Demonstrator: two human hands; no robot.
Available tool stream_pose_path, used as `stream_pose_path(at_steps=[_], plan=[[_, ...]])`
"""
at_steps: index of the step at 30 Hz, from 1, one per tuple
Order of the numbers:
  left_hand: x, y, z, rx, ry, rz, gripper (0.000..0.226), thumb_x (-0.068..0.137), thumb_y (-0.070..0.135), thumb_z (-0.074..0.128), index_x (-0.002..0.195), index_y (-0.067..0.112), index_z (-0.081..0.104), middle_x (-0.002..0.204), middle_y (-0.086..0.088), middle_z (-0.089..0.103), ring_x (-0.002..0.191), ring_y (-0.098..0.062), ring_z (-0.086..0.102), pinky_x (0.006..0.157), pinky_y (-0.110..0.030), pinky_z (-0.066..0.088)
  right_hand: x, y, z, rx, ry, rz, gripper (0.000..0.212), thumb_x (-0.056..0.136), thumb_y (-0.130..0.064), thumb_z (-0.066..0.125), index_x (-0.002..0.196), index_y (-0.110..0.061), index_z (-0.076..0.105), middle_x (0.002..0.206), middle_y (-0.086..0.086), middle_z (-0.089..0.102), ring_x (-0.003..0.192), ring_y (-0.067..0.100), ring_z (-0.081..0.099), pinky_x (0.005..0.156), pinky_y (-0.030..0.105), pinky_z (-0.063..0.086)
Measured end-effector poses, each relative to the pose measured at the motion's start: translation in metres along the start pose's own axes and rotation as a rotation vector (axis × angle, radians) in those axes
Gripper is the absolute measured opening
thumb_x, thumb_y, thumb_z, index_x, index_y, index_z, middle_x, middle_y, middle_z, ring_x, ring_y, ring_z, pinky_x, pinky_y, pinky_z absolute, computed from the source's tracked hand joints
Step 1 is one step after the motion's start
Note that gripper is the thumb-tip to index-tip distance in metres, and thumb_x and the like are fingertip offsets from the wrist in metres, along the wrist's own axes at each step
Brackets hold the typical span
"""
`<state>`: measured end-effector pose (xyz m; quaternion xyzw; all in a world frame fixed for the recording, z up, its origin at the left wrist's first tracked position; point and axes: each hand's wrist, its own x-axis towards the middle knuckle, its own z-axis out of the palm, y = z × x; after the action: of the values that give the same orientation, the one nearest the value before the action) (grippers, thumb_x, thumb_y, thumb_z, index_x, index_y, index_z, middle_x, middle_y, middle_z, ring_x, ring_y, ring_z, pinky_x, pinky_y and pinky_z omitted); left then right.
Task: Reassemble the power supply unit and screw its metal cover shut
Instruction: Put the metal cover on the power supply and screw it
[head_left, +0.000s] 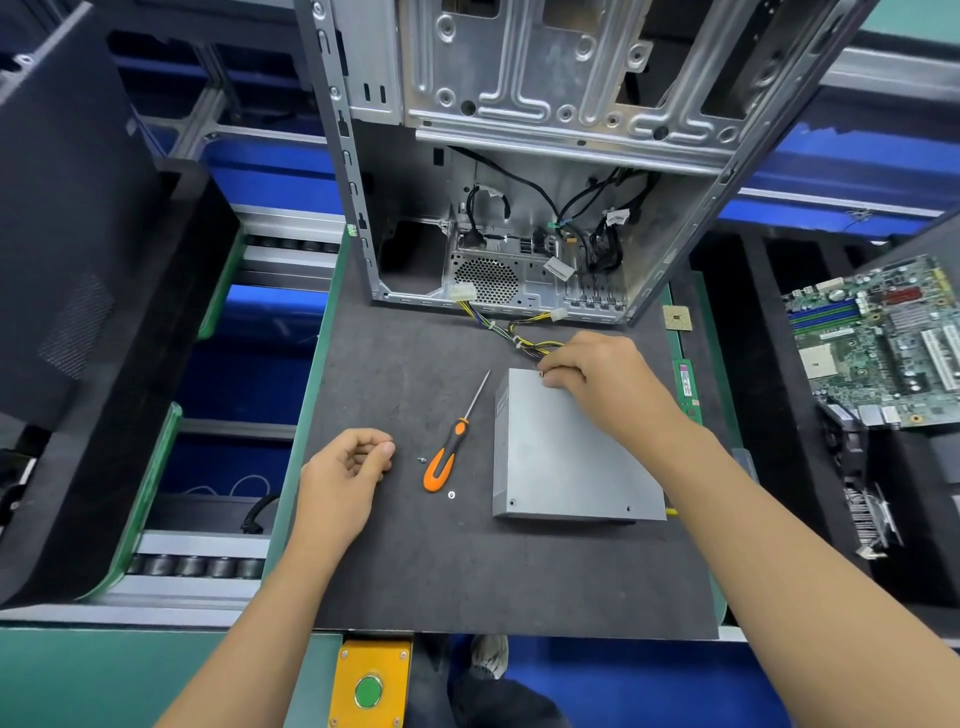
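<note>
One power supply unit (566, 452) lies cover-up under our right hand (597, 379), whose fingers pinch something small, likely a screw, at its far corner. Our left hand (348, 462) curls loosely, holding nothing we can see; beside it wait the screwdriver (447, 457) and a loose screw (422, 459), which we judge come next.

The right hand (592, 376) covers the far corner of the power supply unit (566, 457), so whatever its fingertips pinch there is too small to tell. The cable bundle (519, 340) vanishes under that hand. The left hand (350, 460) curls inward, hiding its palm. The computer case (519, 156) is cut off by the frame's top edge, the motherboard (883, 343) by the right edge. The screw (422, 460) beside the screwdriver (447, 452) is tiny, its head type unreadable.
</note>
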<state>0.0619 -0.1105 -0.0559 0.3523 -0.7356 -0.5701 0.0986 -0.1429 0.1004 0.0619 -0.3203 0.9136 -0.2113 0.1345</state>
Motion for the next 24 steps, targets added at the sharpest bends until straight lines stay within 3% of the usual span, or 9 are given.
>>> stream_pose_path(at_steps=[7,11,16,20,24], plan=[[-0.001,0.0,0.0,-0.001,0.001,0.005,0.016,0.093,0.016,0.068,0.088,0.031,0.069,0.081,0.014,0.072,0.074,-0.003,0.067,0.073,-0.019,0.051,-0.005,0.002,0.001,0.083,0.065,0.028,0.027,0.087,-0.007,0.07,0.113,-0.012,0.073,0.097,0.003,0.067,0.095,0.022,0.061,0.092,0.041,0.048],[-0.001,0.0,0.0,0.002,0.001,0.002,0.017,0.093,0.017,0.068,0.088,0.033,0.069,0.081,0.013,0.072,0.076,-0.005,0.067,0.073,-0.019,0.051,-0.021,-0.007,-0.002,0.244,0.186,0.02,0.031,0.082,-0.001,0.073,0.108,-0.018,0.072,0.086,-0.004,0.065,0.078,0.009,0.058,0.08,0.019,0.048],[-0.002,0.0,0.001,-0.004,0.007,0.003,0.016,0.093,0.018,0.069,0.088,0.033,0.069,0.082,0.014,0.072,0.076,-0.004,0.067,0.072,-0.018,0.051,-0.065,-0.022,0.017,0.362,-0.062,-0.058,0.032,0.081,-0.004,0.075,0.102,-0.027,0.07,0.081,-0.013,0.065,0.076,0.008,0.057,0.076,0.012,0.043],[-0.002,-0.001,0.001,0.008,0.009,0.013,0.015,0.093,0.02,0.069,0.089,0.034,0.069,0.082,0.015,0.072,0.076,-0.003,0.068,0.071,-0.017,0.051,-0.093,-0.027,0.034,0.32,-0.093,-0.075,0.034,0.082,-0.012,0.075,0.105,-0.036,0.067,0.088,-0.019,0.062,0.087,0.008,0.058,0.081,0.012,0.042],[-0.002,-0.003,0.002,0.002,0.005,0.015,0.016,0.093,0.019,0.069,0.088,0.033,0.069,0.08,0.013,0.072,0.075,-0.005,0.067,0.072,-0.02,0.051,-0.103,-0.031,0.044,0.297,-0.078,-0.077,0.029,0.085,-0.012,0.072,0.108,-0.029,0.068,0.084,-0.02,0.06,0.088,0.006,0.056,0.082,0.017,0.044]])
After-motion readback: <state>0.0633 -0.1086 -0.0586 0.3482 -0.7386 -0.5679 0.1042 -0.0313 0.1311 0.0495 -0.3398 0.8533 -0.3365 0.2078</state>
